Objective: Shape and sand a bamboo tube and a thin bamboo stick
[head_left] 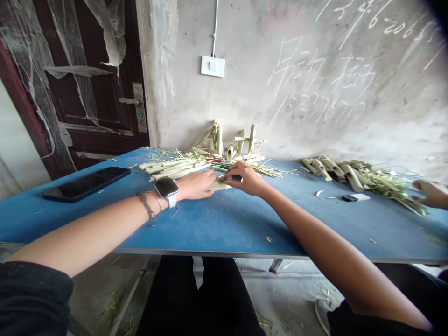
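Note:
My left hand (196, 185) lies low over the blue table, its fingers closed on one end of a flat, pale green stalk piece (220, 185). At the other end is my right hand (249, 179), its thumb and fingers pinching a small dark-handled tool (237, 178) against the piece. Most of the tool is hidden by the fingers, so its kind cannot be made out. Just behind my left hand lies a bundle of pale split stalks (175, 167). Thin green pens or sticks (224, 165) lie beyond both hands.
A black phone (87, 184) rests on the table (217, 228) at left. Stalk frames (214, 139) lean near the wall. To the right lie cut stalk tubes (325, 168), green shreds (385, 184) and a small black-handled knife (350, 198). Another person's hand (432, 193) is at far right.

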Demonstrator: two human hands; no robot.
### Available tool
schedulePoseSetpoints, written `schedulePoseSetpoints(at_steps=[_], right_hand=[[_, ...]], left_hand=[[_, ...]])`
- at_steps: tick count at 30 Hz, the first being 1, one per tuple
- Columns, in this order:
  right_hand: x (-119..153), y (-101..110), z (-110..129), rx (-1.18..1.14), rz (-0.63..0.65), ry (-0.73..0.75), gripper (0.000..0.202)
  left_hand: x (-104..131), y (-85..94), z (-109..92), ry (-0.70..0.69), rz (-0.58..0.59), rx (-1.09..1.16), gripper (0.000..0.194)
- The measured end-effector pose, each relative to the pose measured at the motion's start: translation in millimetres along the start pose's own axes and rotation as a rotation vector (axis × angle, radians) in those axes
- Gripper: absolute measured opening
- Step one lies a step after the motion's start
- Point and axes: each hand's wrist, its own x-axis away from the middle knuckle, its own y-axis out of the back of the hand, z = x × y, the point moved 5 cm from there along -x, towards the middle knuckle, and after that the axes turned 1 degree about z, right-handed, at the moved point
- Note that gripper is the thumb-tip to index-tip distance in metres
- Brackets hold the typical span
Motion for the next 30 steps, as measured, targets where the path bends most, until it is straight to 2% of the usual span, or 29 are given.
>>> schedulePoseSetpoints(at_steps=[3, 7, 9, 11, 14, 16, 21, 23, 25, 28, 30], right_hand=[[-1.4, -0.1, 7.5, -0.033, 0.022, 0.062, 0.018], [1.7, 5.2, -12.8, 0.127, 0.033, -0.182, 0.017], [4.1, 6.6, -17.8, 0.201, 0.032, -0.247, 0.017], [4.0, 4.9, -12.0, 0.193, 0.019, -0.191, 0.018], [1.4, -0.3, 4.8, 0.086, 0.007, -0.015, 0.02], [0.2, -2.3, 7.9, 0.049, 0.019, 0.029, 0.021], [4.0, 3.2, -22.2, 0.174, 0.02, -0.206, 0.02], [5.6, 4.6, -27.4, 0.21, 0.01, -0.237, 0.02], [4.6, 3.2, -20.2, 0.197, 0.0, -0.175, 0.021], [0.8, -2.0, 4.2, 0.098, 0.018, 0.03, 0.021], [-0.3, -3.7, 14.0, 0.046, 0.044, 0.115, 0.021]], left_hand=[[0.1, 0.5, 0.0, 0.001, -0.005, -0.003, 0.036], [0.3, -0.5, 0.1, -0.009, 0.001, -0.036, 0.037], [0.4, -0.8, 0.0, -0.012, 0.0, -0.047, 0.038], [0.5, -0.4, -0.3, -0.011, -0.001, -0.045, 0.038], [0.4, 0.5, -0.6, 0.0, 0.004, -0.038, 0.035], [0.3, 0.9, -0.8, 0.0, 0.007, -0.04, 0.034], [-0.1, -0.3, -0.2, -0.013, 0.001, -0.056, 0.037], [-0.3, -1.1, 0.2, -0.015, 0.007, -0.058, 0.037], [-0.5, -1.1, 0.3, -0.013, 0.012, -0.052, 0.038], [-0.7, -0.2, 0.5, -0.008, 0.018, -0.041, 0.038], [-0.6, 0.3, 0.8, -0.003, 0.019, -0.038, 0.036]])
